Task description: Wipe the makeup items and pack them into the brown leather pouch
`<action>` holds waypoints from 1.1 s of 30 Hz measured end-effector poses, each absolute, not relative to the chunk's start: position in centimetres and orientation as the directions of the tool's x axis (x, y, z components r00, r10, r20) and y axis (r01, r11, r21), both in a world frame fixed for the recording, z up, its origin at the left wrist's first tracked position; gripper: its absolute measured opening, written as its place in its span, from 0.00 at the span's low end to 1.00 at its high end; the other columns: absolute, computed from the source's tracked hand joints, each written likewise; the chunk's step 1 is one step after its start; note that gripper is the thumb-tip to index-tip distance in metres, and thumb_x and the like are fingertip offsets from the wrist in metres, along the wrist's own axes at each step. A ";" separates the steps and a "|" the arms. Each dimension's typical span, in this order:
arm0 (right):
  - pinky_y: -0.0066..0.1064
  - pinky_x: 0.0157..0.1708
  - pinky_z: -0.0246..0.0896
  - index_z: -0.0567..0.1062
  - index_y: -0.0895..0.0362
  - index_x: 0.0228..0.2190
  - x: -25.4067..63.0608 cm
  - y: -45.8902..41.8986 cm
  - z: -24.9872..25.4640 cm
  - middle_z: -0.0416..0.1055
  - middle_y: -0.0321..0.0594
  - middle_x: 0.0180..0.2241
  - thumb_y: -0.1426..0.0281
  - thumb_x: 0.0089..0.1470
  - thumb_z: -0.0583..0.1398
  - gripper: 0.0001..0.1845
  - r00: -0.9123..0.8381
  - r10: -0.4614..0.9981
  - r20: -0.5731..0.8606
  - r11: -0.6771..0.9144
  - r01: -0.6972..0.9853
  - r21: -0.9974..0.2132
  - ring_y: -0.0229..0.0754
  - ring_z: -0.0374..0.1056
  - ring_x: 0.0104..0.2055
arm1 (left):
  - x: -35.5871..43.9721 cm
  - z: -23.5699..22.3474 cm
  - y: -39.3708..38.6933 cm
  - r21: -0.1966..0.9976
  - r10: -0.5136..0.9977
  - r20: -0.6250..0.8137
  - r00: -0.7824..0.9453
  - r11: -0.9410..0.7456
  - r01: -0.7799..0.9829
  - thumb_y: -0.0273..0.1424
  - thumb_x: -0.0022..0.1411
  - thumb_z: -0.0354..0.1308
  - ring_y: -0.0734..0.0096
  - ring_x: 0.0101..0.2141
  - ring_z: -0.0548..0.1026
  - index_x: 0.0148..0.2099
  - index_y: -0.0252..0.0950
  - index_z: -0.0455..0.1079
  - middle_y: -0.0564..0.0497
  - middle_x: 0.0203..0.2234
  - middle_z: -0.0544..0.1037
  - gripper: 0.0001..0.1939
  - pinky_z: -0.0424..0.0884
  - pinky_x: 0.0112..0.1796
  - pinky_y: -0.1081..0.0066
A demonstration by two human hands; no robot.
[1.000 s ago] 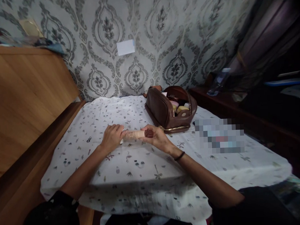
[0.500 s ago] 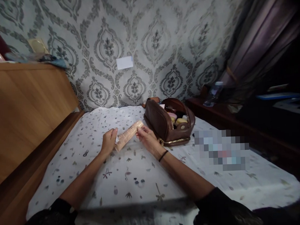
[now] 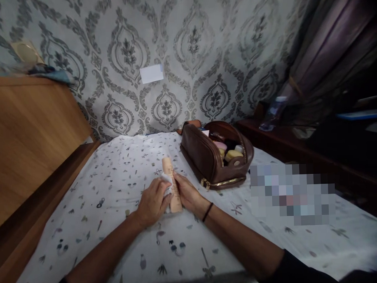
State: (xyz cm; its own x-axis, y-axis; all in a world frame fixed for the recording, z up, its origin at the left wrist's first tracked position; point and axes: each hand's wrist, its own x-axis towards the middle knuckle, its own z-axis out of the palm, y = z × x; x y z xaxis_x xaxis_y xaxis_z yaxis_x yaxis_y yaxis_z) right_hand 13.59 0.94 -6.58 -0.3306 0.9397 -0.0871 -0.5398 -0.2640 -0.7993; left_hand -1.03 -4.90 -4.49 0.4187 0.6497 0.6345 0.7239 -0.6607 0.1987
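Note:
A peach-coloured tube with small print on its side stands nearly upright in the view, between both hands. My right hand grips it from the right, with a dark band round the wrist. My left hand is closed on a crumpled white tissue, which lies against the tube's left side. Beyond my right hand, a brown leather toiletry bag sits with its top unzipped. Pink, yellow and white items show inside it.
White cloth with a small print covers the surface. A wooden cabinet borders the left, and patterned wallpaper rises behind. At right are a blurred-out patch, a dark ledge with a clear bottle, and a curtain.
The tube has swung from a slant to nearly upright and come closer to me. My left hand has moved right, bringing the tissue onto the tube's side. The view has shifted slightly.

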 end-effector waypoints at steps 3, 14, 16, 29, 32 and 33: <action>0.31 0.36 0.67 0.75 0.55 0.33 13.3 -0.3 -6.0 0.74 0.35 0.29 0.50 0.44 0.70 0.24 -0.361 0.931 -0.055 -0.243 -0.502 -0.830 0.41 0.69 0.33 | -1.4 -4.5 -4.5 0.131 0.652 0.673 0.349 -0.569 0.812 0.33 0.71 0.48 0.61 0.44 0.73 0.52 0.38 0.65 0.45 0.43 0.71 0.11 0.74 0.39 0.65; 0.25 0.13 0.47 0.69 0.56 0.30 13.7 -2.2 -4.3 0.66 0.31 0.19 0.39 0.46 0.64 0.31 -0.613 0.762 -0.207 -0.353 -0.127 -0.927 0.32 0.57 0.17 | -3.7 -2.6 -3.5 0.475 0.787 0.604 0.125 -0.481 0.737 0.37 0.74 0.42 0.64 0.44 0.74 0.54 0.39 0.66 0.46 0.43 0.74 0.15 0.71 0.45 0.65; 0.24 0.13 0.45 0.69 0.56 0.31 14.1 -2.3 -4.1 0.66 0.31 0.20 0.42 0.45 0.67 0.30 -0.658 0.727 -0.193 -0.339 -0.100 -0.935 0.31 0.56 0.17 | -3.8 -2.1 -3.6 0.519 0.801 0.586 0.121 -0.486 0.703 0.38 0.73 0.43 0.64 0.41 0.74 0.50 0.38 0.67 0.47 0.40 0.74 0.15 0.70 0.42 0.66; 0.27 0.29 0.53 0.75 0.58 0.36 14.3 -3.3 -2.4 0.67 0.33 0.29 0.52 0.45 0.69 0.24 -0.744 0.667 -0.037 -0.027 0.025 -0.999 0.37 0.60 0.30 | -4.9 -0.6 -3.5 0.968 1.000 0.002 0.012 -0.005 0.251 0.58 0.62 0.49 0.75 0.17 0.61 0.26 0.39 0.60 0.58 0.16 0.61 0.28 0.57 0.17 0.74; 0.28 0.31 0.55 0.76 0.58 0.40 14.5 -3.2 -2.6 0.69 0.35 0.32 0.53 0.46 0.68 0.26 -0.756 0.654 -0.022 0.005 0.033 -0.999 0.39 0.62 0.33 | -5.1 -0.7 -3.5 0.993 0.995 -0.093 0.025 0.091 0.074 0.61 0.55 0.57 0.78 0.15 0.58 0.27 0.39 0.61 0.60 0.15 0.59 0.29 0.53 0.14 0.76; 0.28 0.32 0.56 0.76 0.59 0.41 14.5 -3.2 -2.6 0.70 0.35 0.33 0.53 0.47 0.68 0.26 -0.763 0.645 -0.027 0.002 0.037 -0.999 0.39 0.63 0.34 | -5.1 -0.7 -3.5 0.993 0.993 -0.112 0.040 0.111 0.043 0.60 0.53 0.59 0.79 0.14 0.57 0.27 0.39 0.61 0.60 0.14 0.59 0.29 0.52 0.13 0.76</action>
